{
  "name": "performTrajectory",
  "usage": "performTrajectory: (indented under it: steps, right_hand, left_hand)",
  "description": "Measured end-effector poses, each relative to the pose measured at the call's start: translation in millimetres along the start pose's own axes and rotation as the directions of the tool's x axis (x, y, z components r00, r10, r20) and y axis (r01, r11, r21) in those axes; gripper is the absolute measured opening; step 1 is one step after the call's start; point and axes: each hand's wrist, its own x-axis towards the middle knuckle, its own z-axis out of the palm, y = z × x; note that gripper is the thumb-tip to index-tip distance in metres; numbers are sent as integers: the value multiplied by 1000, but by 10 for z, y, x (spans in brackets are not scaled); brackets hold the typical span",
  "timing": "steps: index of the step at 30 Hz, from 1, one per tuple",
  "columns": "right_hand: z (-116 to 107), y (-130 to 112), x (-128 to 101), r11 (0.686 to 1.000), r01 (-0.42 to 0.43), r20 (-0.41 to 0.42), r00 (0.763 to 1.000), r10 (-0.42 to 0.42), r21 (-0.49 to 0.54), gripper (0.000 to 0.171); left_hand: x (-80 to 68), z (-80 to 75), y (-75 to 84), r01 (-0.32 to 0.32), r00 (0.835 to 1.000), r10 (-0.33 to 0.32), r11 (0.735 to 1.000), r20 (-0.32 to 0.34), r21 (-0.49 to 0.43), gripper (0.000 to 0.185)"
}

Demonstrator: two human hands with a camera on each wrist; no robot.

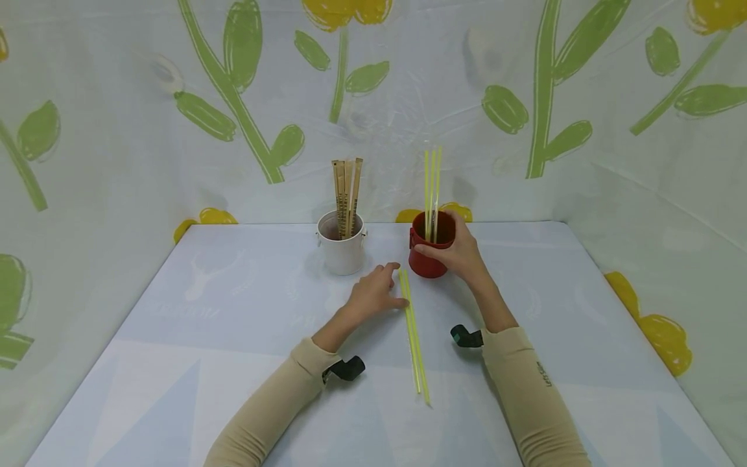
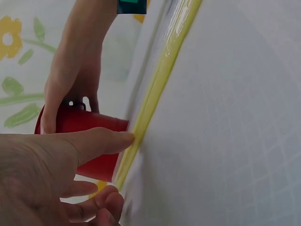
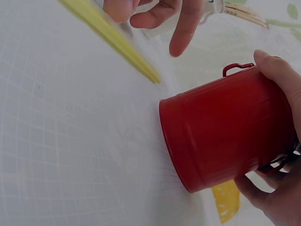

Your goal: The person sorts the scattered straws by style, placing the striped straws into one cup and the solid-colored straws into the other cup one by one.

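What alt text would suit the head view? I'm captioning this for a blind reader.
A person's right hand grips a red cup holding upright yellow straws, while the left hand touches two more yellow straws lying on the table. A white cup of paper-wrapped sticks stands to the left on the pale blue table.

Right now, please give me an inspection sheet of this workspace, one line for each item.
Surface: pale blue patterned table, flat.
Job's things: red metal cup upright with yellow plastic straws standing inside; more yellow straws lying flat on the table.
Clutter: white metal cup holding paper-wrapped sticks.
Hands: right hand grips the red cup; left hand touches the lying straws near their far end.
Cables: nothing seen.
Surroundings: white walls printed with green stems and yellow flowers.
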Motion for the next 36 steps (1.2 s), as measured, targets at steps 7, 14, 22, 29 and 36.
performTrajectory:
  steps: [7, 14, 22, 29, 36]
  right_hand:
    - [-8, 45, 20, 1000, 21, 1, 1000, -21, 6, 93]
    - [-9, 44, 18, 1000, 16, -7, 1000, -16, 21, 90]
    - [-5, 45, 29, 1000, 16, -4, 1000, -16, 14, 93]
    - [10, 67, 38, 1000, 15, 2, 1000, -15, 3, 92]
    - [9, 61, 34, 1000, 17, 3, 1000, -17, 11, 93]
  left_hand:
    - [-2, 44, 70, 58, 998, -59, 998, 28, 31, 81]
    - [-17, -12, 101, 85, 993, -90, 995, 77, 60, 60]
    - [-45, -97, 78, 71, 990, -74, 997, 122, 28, 37]
    - [-71, -82, 78, 90, 990, -90, 996, 106, 4, 40]
    - [-75, -67, 96, 124, 987, -124, 992, 104, 8, 53]
